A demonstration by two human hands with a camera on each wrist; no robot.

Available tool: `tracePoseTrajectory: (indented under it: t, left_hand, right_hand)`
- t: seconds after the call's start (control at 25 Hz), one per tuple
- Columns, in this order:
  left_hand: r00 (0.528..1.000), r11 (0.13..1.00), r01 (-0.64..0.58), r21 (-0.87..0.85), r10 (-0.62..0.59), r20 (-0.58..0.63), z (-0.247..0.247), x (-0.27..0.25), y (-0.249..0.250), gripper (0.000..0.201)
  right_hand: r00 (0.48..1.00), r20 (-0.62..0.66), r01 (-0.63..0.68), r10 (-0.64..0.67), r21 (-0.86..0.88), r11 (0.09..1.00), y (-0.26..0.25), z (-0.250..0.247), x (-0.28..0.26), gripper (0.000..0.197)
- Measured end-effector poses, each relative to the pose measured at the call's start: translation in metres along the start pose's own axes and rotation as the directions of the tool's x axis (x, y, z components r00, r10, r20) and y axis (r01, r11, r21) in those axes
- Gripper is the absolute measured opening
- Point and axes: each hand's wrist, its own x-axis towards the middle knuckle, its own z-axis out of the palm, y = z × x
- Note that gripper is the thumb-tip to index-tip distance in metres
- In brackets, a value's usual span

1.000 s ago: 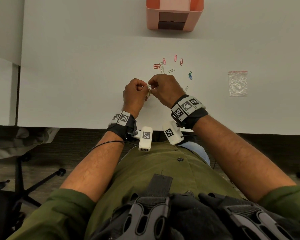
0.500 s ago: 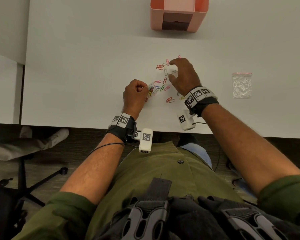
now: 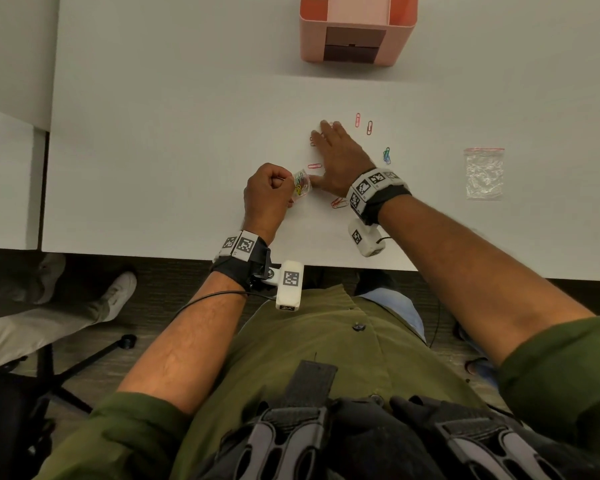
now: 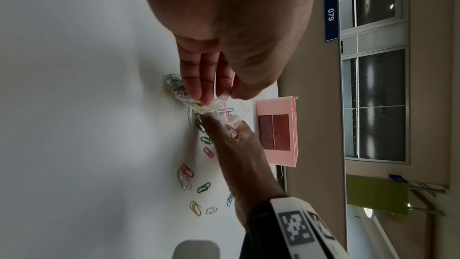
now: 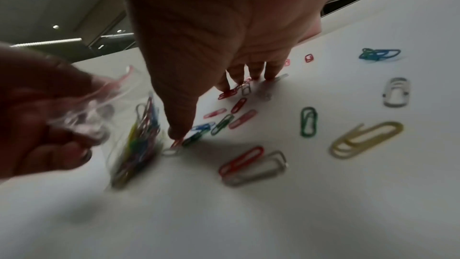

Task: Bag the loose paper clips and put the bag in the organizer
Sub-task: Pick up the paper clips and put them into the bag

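My left hand (image 3: 269, 195) pinches the mouth of a small clear zip bag (image 3: 301, 184) (image 4: 214, 109) (image 5: 134, 141) that holds several coloured paper clips and rests on the white table (image 3: 160, 140). My right hand (image 3: 336, 157) lies spread flat over the loose paper clips (image 5: 239, 117), fingertips (image 5: 248, 75) and thumb (image 5: 179, 129) touching the table among them. More clips lie around it: red ones (image 3: 363, 123), a blue-green pair (image 3: 387, 155), a red and grey pair (image 3: 338, 202). The pink organizer (image 3: 357, 27) (image 4: 277, 131) stands at the table's far edge.
A second, empty clear zip bag (image 3: 484, 173) lies on the table to the right. The table's near edge runs just behind my wrists. An office chair base (image 3: 84, 358) and another person's shoes (image 3: 118, 292) are on the floor to the left.
My right hand left the bag, reached out to the clip pile, and now lies flat with straight fingers over the clips. My left hand kept hold of the bag in place.
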Motion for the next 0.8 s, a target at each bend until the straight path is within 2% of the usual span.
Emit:
tracePoseTrajectory:
  t: [0.08, 0.24, 0.36, 0.56, 0.68, 0.8]
  left_hand:
    - [1.0, 1.0, -0.001, -0.001, 0.001, 0.005, 0.001, 0.0, 0.001, 0.014]
    - [1.0, 1.0, -0.001, -0.008, 0.002, 0.011, 0.002, 0.001, 0.0, 0.012]
    - [1.0, 1.0, -0.001, 0.003, 0.001, 0.012, 0.001, 0.001, -0.001, 0.007]
    - [1.0, 1.0, -0.002, 0.001, 0.002, 0.011, -0.001, 0.001, -0.003, 0.009]
    - [1.0, 1.0, 0.002, -0.005, -0.002, 0.004, -0.001, 0.001, -0.005, 0.01]
    - [1.0, 1.0, 0.005, -0.002, -0.005, 0.007, 0.002, 0.0, -0.005, 0.009]
  right_hand:
    - [0.998, -0.032, 0.054, -0.053, 0.014, 0.998, -0.004, 0.008, -0.009, 0.086]
    - [0.964, -0.205, 0.181, -0.173, 0.024, 0.983, 0.005, 0.023, -0.024, 0.04]
    - [0.958, -0.224, 0.188, -0.18, 0.014, 0.982, 0.018, 0.023, -0.029, 0.026]
    - [0.977, -0.186, 0.129, -0.107, 0.109, 0.986, 0.028, 0.007, -0.036, 0.028]
    - [0.986, -0.122, 0.123, -0.111, 0.094, 0.988, 0.029, 0.0, -0.048, 0.055]
    - [0.992, 0.043, 0.121, -0.12, -0.016, 0.992, 0.029, -0.002, -0.056, 0.082]
